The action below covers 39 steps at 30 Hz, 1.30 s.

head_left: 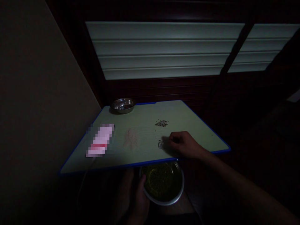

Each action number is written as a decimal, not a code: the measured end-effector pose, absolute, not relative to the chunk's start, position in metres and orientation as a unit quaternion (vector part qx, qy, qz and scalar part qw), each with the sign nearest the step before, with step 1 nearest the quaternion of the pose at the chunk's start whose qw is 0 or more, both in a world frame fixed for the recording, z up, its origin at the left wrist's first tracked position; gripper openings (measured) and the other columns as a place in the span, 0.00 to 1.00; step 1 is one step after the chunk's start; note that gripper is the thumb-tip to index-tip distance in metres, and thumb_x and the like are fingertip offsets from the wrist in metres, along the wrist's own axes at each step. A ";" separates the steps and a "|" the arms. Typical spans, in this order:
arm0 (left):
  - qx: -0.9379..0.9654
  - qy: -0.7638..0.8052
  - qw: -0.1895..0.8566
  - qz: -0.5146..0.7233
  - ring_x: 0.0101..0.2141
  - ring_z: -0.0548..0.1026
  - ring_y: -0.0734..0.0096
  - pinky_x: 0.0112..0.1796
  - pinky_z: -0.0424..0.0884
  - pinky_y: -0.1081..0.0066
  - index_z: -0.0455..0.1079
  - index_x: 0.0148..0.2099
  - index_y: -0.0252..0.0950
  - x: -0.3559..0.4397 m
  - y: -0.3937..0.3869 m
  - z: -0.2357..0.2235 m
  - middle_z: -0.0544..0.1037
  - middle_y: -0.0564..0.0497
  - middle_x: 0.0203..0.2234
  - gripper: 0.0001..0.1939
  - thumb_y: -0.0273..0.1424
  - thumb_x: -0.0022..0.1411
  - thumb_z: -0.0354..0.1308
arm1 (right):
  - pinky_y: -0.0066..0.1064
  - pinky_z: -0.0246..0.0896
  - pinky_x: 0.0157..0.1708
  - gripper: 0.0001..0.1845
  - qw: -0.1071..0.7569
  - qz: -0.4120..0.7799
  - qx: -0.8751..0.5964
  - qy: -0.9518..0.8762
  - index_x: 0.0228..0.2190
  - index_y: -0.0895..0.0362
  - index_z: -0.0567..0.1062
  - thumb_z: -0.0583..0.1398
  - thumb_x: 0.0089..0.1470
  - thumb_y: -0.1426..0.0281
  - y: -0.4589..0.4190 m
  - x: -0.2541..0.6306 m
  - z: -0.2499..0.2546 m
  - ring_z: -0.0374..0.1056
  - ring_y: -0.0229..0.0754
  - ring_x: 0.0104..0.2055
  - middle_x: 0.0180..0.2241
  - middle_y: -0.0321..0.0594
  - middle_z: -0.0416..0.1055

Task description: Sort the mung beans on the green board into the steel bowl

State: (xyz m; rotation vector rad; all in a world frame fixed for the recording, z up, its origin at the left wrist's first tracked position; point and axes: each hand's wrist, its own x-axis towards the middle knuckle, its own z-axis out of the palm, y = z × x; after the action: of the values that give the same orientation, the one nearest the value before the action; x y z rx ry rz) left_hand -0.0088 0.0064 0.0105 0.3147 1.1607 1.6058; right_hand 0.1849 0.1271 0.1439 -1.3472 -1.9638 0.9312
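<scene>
Below the table's front edge, my left hand grips the left side of a metal bowl, thumb at its rim. Small greenish grains cover the bowl's inside. My right hand is over the front of the table, its fingers curled together in a pinch; whatever they may hold is hidden. Just left of those fingertips lies a small clear, shiny piece with a few dark specks around it. Farther back sits a small heap of dark grains. A thin patch of pale reddish bits spreads to the left.
The pale table has a blue edge. A shallow metal dish stands at its back left corner. A phone-like, blurred bright object lies at the left, its cable hanging over the front edge. A wall rises close on the left.
</scene>
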 end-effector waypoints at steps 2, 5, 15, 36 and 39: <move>0.178 0.490 0.522 0.675 0.62 0.71 0.49 0.61 0.67 0.57 0.70 0.65 0.48 -0.013 0.004 0.015 0.74 0.50 0.63 0.34 0.31 0.55 0.67 | 0.30 0.49 0.24 0.11 0.283 0.337 -0.529 -0.725 0.20 0.55 0.69 0.58 0.46 0.61 0.127 0.187 0.144 0.58 0.38 0.24 0.20 0.35 0.64; 0.175 0.493 0.517 0.678 0.63 0.69 0.47 0.61 0.66 0.56 0.69 0.66 0.47 -0.012 0.004 0.017 0.74 0.48 0.63 0.36 0.33 0.54 0.67 | 0.30 0.50 0.24 0.12 0.285 0.312 -0.573 -0.702 0.20 0.55 0.70 0.58 0.47 0.61 0.130 0.192 0.144 0.60 0.39 0.25 0.20 0.37 0.66; 0.124 0.500 0.532 0.673 0.56 0.76 0.44 0.56 0.72 0.53 0.69 0.65 0.46 -0.009 0.007 0.028 0.81 0.46 0.55 0.39 0.34 0.49 0.67 | 0.30 0.51 0.26 0.13 0.296 0.324 -0.515 -0.736 0.21 0.55 0.70 0.57 0.47 0.60 0.133 0.189 0.143 0.58 0.37 0.25 0.20 0.34 0.63; 0.123 0.481 0.541 0.679 0.59 0.74 0.47 0.59 0.69 0.54 0.65 0.69 0.48 -0.005 0.010 0.008 0.77 0.47 0.60 0.39 0.36 0.54 0.65 | 0.30 0.54 0.28 0.09 0.326 0.302 -0.527 -0.725 0.24 0.56 0.72 0.59 0.50 0.64 0.145 0.184 0.141 0.61 0.39 0.27 0.23 0.36 0.68; 0.145 0.488 0.536 0.674 0.60 0.72 0.48 0.60 0.67 0.56 0.64 0.69 0.48 -0.008 0.006 0.016 0.75 0.48 0.62 0.39 0.34 0.55 0.66 | 0.30 0.53 0.28 0.10 0.318 0.311 -0.520 -0.729 0.23 0.56 0.72 0.60 0.51 0.63 0.145 0.184 0.142 0.60 0.39 0.27 0.22 0.35 0.67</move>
State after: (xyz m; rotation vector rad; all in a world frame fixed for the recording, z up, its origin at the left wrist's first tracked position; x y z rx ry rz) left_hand -0.0085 0.0056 0.0165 0.3451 1.1616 1.6054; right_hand 0.1838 0.1453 0.1420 -1.3693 -1.9188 0.8170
